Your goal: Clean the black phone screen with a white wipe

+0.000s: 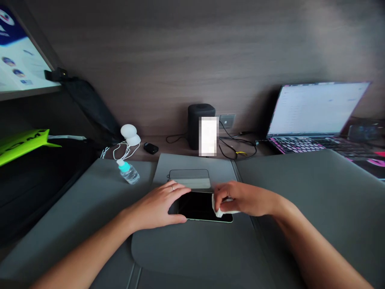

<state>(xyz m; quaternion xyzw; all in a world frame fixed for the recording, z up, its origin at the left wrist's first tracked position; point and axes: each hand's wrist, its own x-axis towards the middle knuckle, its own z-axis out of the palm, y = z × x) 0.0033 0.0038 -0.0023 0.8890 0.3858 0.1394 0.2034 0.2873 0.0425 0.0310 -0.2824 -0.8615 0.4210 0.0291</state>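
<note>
A phone (197, 204) with a dark screen and a pale edge lies flat on a grey mat (192, 249). My left hand (159, 202) steadies its left end, thumb at the near edge and fingers at the far edge, a ring on one finger. My right hand (240, 196) pinches a crumpled white tissue (218, 210) against the right part of the screen. Just behind the phone lies a flat, dark-outlined rectangle (189, 176), perhaps a clear case. To the left, a small clear spray bottle (130, 173) with a turquoise collar rests on its side or tilted; I cannot tell which.
Along the back stand a white round device (129, 133) with cords, a small black object (150, 148), a black speaker (194, 128) partly covered by a blurred white patch, and loose cables (234, 146). An open laptop (315, 110) is at the right. A black bag (90, 104) leans at left.
</note>
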